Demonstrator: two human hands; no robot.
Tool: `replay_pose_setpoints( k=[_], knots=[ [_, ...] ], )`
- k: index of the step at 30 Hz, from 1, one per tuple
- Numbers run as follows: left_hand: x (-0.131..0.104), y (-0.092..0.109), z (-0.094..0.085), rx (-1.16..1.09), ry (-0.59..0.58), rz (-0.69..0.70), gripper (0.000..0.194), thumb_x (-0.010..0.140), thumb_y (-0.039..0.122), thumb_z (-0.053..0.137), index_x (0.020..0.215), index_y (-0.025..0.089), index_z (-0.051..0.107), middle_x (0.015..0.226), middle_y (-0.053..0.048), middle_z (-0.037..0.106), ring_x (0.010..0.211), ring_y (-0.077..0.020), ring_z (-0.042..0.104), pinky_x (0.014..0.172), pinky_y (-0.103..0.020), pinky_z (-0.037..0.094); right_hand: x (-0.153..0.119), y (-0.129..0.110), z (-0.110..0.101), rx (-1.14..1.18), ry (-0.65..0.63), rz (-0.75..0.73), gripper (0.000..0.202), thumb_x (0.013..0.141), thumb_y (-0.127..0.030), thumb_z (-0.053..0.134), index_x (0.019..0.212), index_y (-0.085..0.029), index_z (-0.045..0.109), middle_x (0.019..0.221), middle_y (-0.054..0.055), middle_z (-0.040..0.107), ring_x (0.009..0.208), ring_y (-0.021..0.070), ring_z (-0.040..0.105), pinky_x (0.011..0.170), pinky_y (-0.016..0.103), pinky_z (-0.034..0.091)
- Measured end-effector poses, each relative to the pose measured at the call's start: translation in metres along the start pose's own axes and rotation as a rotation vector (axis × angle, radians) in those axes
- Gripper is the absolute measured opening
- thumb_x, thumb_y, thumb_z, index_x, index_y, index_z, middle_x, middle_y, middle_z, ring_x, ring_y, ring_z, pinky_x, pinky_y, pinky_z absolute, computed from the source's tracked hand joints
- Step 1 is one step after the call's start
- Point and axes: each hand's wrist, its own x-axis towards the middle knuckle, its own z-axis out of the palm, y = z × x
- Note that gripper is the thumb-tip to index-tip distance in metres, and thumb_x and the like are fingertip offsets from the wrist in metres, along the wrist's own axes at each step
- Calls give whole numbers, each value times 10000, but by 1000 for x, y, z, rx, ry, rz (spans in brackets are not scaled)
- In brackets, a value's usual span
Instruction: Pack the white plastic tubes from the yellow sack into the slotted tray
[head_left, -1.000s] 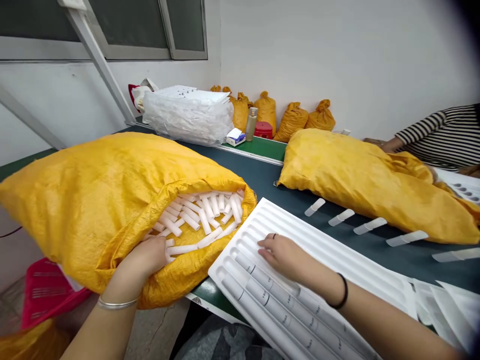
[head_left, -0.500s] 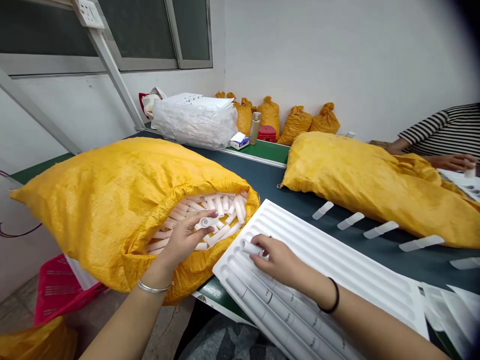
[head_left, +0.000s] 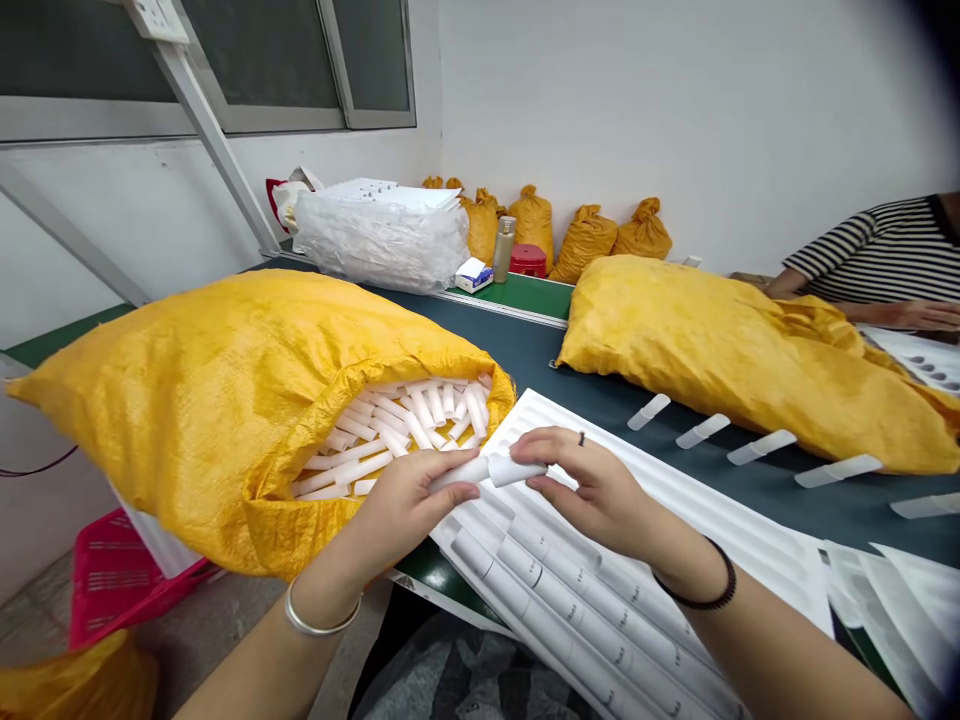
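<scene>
My left hand (head_left: 409,500) is closed on a plain white plastic tube (head_left: 459,474), gripped between thumb and fingers. In my right hand (head_left: 596,490) is a second, short white tube piece (head_left: 519,471), pinched by the fingertips. The two pieces meet end to end above the near-left corner of a white grooved tray (head_left: 675,505). How far one sits inside the other I cannot tell. Printed white tubes (head_left: 559,600) lie in rows in the tray's near grooves. Left of my hands, an open yellow sack (head_left: 225,400) shows many loose white tubes (head_left: 420,405).
Several translucent tubes (head_left: 761,447) lie spaced along the dark belt (head_left: 525,345). Beyond them is another yellow sack (head_left: 720,350). A co-worker in a striped sleeve (head_left: 847,245) sits at right. Plastic-wrapped trays (head_left: 382,240), a bottle (head_left: 504,250) and a small box (head_left: 474,275) stand at the back.
My left hand has moved right, away from the sack's mouth, and its tube is turned sideways. My right hand has risen slightly, and the two pieces now meet.
</scene>
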Motion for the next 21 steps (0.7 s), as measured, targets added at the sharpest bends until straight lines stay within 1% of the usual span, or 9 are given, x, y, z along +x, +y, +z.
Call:
replay_pose_setpoints(
  k=[2,4,8,10,11,13,15,17,21],
  knots=[
    [-5,4,-4,245,35,109,440,853,418,600,1247,225,577,1096,-54,677,966,-213,615,893,-328,451,-2,-2,-4,-60,-9,-52,288,877,-126,555,1149,-219,579,1098,87,646,1073,191,590,914,341,494],
    [-8,6,-4,377,43,207,524,857,433,589,1330,229,491,1059,-51,681,927,-205,615,856,-322,458,-5,-5,-5,-86,20,-46,289,868,-134,579,1144,-220,584,1077,81,658,1044,184,609,894,322,510],
    [-10,6,2,460,33,367,651,867,422,580,1433,247,310,1033,-46,666,921,-186,607,823,-302,464,-9,-15,-1,-101,-2,-30,296,866,-166,598,1157,-219,579,1033,78,667,983,174,634,853,297,532],
    [-10,7,4,472,69,390,677,869,405,584,1446,237,270,1043,-51,661,935,-186,605,837,-306,458,-8,-18,0,-113,1,-52,307,874,-156,579,1173,-222,567,1037,83,660,994,180,628,853,309,534],
    [-10,8,4,471,96,381,669,867,401,589,1438,226,285,1063,-57,660,953,-189,604,853,-311,454,-8,-19,1,-121,26,-57,311,875,-147,571,1175,-227,564,1046,85,654,1006,185,622,861,321,531],
    [-10,10,1,445,122,331,553,871,384,587,1364,210,407,1114,-63,653,993,-191,601,878,-305,446,-6,-18,2,-125,90,-46,314,872,-132,562,1167,-238,562,1070,85,641,1031,194,609,884,347,520],
    [-11,13,-4,396,93,277,378,886,352,569,1236,211,535,1103,-46,660,981,-174,606,857,-275,454,-5,-15,2,-104,125,-29,313,872,-124,554,1162,-240,562,1086,84,631,1049,196,598,901,360,507],
    [-12,14,-7,359,59,258,277,896,312,555,1154,218,587,1043,-23,674,932,-155,612,819,-252,463,-3,-12,2,-79,105,-25,306,878,-143,551,1170,-235,560,1078,82,633,1035,192,602,890,348,505],
    [-15,10,-5,428,150,388,319,890,254,566,1198,172,559,1063,-63,663,966,-176,591,869,-290,458,-1,-10,4,-96,10,46,277,889,-257,568,1164,-225,567,997,68,671,855,168,640,765,292,526]
  ],
)
